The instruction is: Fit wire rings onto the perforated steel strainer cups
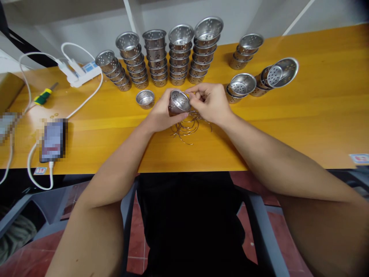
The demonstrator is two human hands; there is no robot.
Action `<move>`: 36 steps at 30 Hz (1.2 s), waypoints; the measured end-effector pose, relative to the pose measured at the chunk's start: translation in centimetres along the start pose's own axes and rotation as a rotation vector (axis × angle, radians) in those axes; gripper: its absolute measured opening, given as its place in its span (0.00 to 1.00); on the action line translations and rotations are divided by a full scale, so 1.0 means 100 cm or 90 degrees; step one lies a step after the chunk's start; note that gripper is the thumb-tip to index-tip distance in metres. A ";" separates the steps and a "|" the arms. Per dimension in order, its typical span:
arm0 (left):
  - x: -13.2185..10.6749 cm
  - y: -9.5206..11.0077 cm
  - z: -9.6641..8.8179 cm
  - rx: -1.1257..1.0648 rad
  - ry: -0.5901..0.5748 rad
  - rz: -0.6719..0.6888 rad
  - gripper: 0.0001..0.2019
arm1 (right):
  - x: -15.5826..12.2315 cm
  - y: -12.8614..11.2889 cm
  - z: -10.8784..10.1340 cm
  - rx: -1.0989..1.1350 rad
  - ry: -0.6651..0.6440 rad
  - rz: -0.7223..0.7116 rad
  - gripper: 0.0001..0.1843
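Observation:
My left hand (162, 114) is wrapped round a small perforated metal cup (180, 102), its mouth tipped towards me. At the cup's rim, my right hand (210, 100) pinches a thin curved wire (184, 92) between thumb and forefinger. Whether the wire passes through a hole is too small to tell. Beneath both hands lies a loose pile of curved wires (187, 129) on the table. A single metal cup (145, 99) stands upright just left of my left hand.
Several stacks of perforated cups (179, 57) line the back of the yellow table (323, 115). More stacks stand at the right, one leaning (284, 72). On the left are a power strip (83, 74), a screwdriver (44, 95), a phone (53, 140) and white cables.

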State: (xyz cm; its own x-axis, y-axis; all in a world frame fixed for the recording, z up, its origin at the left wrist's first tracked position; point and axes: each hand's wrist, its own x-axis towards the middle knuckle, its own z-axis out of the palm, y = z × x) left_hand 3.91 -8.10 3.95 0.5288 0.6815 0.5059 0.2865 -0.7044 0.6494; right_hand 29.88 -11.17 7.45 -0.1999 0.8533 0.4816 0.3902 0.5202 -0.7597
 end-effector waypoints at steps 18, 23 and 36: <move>0.004 0.033 0.003 0.005 0.019 -0.106 0.48 | -0.001 -0.013 0.011 0.122 0.034 -0.011 0.06; 0.004 0.040 0.002 -0.008 0.021 -0.138 0.42 | -0.001 -0.015 0.012 0.120 0.027 0.010 0.04; 0.003 0.020 -0.002 -0.117 0.005 -0.157 0.39 | 0.001 -0.034 -0.011 0.247 -0.162 0.063 0.41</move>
State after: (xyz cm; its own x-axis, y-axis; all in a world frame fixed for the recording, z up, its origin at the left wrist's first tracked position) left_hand 4.48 -9.27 5.57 0.4557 0.8289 0.3244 0.2556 -0.4710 0.8443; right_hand 29.48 -12.89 10.56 -0.4115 0.8557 0.3137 0.0635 0.3703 -0.9267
